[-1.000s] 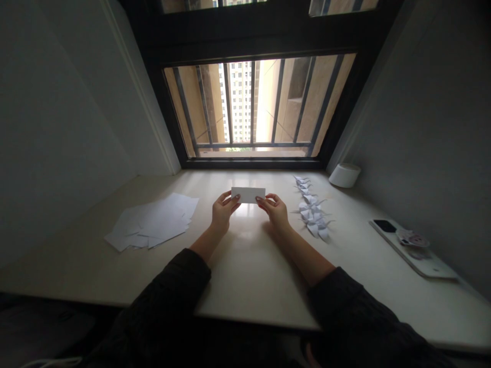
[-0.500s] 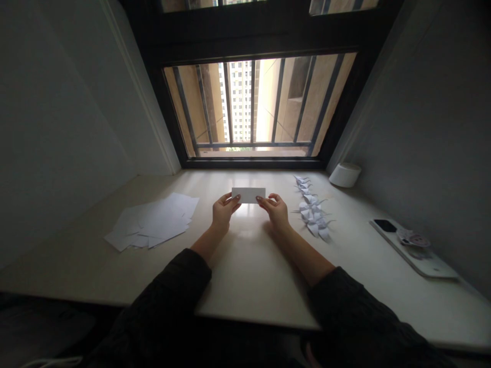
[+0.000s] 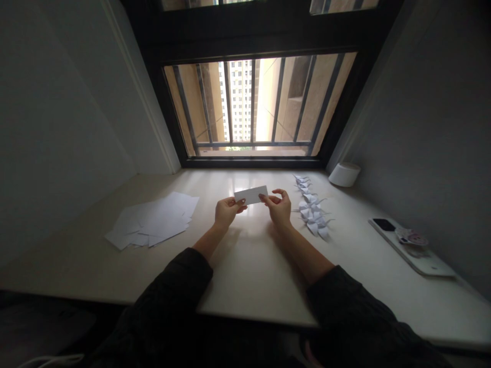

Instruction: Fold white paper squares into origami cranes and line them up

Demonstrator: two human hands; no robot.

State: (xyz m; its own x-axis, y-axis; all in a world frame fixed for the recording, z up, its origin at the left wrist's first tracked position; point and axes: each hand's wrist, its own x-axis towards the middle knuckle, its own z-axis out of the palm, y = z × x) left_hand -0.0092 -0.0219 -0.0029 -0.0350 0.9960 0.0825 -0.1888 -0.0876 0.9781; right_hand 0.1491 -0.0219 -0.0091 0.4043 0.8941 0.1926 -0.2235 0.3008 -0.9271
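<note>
A folded piece of white paper [image 3: 251,195], a narrow rectangle, is held above the sill between my two hands, its right end tilted up. My left hand [image 3: 226,210] pinches its lower left corner, thumb on the near face. At the right end, my right hand [image 3: 279,207] grips it between thumb and fingers, with the index finger raised and bent. Right of my right hand stand several folded white paper cranes [image 3: 311,208] in a row. Loose white paper sheets [image 3: 164,217] lie in a spread pile left of my left hand.
The pale windowsill [image 3: 245,276] carries everything. A phone [image 3: 414,250] with a round decorated grip lies at the right, near the wall. A white rounded object [image 3: 345,175] stands at the back right corner. Behind is a dark-framed window [image 3: 253,162] with bars outside.
The folded paper has turned from level to tilted, right end higher. Both hands have shifted slightly to the right, and my right index finger has lifted.
</note>
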